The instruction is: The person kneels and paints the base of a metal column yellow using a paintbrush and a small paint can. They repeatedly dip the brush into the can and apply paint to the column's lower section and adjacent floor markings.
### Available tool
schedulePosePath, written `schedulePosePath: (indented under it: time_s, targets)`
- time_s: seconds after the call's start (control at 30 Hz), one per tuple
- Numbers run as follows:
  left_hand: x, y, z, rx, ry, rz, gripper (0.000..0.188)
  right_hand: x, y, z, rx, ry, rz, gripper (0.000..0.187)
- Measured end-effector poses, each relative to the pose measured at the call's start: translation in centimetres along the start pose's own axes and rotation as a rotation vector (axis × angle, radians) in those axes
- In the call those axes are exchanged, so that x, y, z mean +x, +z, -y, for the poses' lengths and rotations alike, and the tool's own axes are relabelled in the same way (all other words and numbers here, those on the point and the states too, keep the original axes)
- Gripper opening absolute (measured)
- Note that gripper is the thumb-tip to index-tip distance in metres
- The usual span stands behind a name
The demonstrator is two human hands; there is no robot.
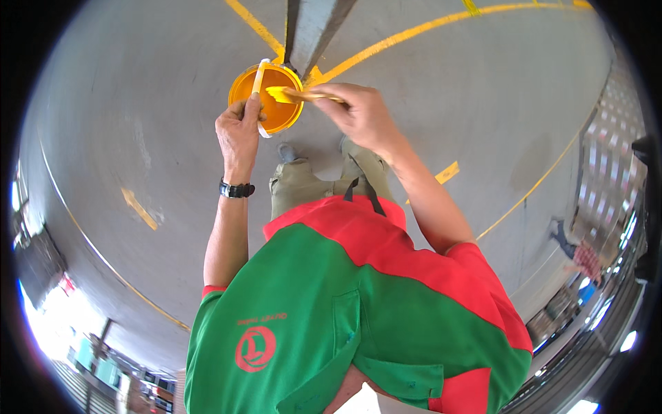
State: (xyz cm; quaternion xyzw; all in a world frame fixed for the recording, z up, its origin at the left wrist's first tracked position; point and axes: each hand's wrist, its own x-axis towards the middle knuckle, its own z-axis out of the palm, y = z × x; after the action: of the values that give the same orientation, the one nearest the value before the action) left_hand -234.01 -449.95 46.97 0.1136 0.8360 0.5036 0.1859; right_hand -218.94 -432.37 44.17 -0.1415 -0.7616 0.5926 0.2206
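A round bucket (281, 119) with yellow-orange paint inside hangs or stands in front of me, at the foot of a grey post. Across its mouth runs its pale, strap-like handle (258, 77), and my left hand (238, 131) is closed around that, thumb on top. My right hand (358, 116) grips the wooden handle of a paintbrush (281, 94). The brush's bristles are coated in bright yellow and lie over the bucket's opening, near its right rim. Whether they touch the paint is hard to tell.
A grey post (314, 34) rises just beyond the bucket. Yellow lines (386, 43) and a yellow arrow (140, 209) mark the grey floor (165, 83). Off to the right is another person (586, 259), near stacked goods (617, 148).
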Motion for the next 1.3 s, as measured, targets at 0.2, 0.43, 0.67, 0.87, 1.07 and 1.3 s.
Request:
schedulePosePath:
  time_s: [0.2, 0.43, 0.67, 0.87, 1.07, 1.3]
  targets:
    - [-3.2, 7.7, -7.6, 0.094, -0.028, 0.159, 0.034, 0.4, -4.5, -1.0, -0.45, 0.069, 0.161, 0.022]
    - [-3.1, 7.2, -4.9, 0.076, -0.042, 0.179, 0.034, 1.1, -1.7, -2.5, -0.581, 0.196, 0.355, 0.023]
    - [-3.4, 7.9, -5.6, 0.019, -0.105, 0.205, 0.031, -1.8, -9.1, -1.0, 0.024, 0.362, -0.05, 0.027]
    - [-2.1, 7.3, -4.2, 0.001, -0.032, 0.264, 0.031, -4.0, -9.4, -2.8, 0.426, 0.485, -0.197, 0.024]
    - [0.4, 7.0, -4.1, 0.196, 0.097, 0.3, 0.031, -0.3, -2.4, -4.0, -0.37, 0.085, -0.052, 0.016]
    - [2.9, 9.0, -4.1, 0.179, 0.068, 0.209, 0.032, 5.9, 4.2, -8.8, -0.623, 0.069, 0.247, 0.016]
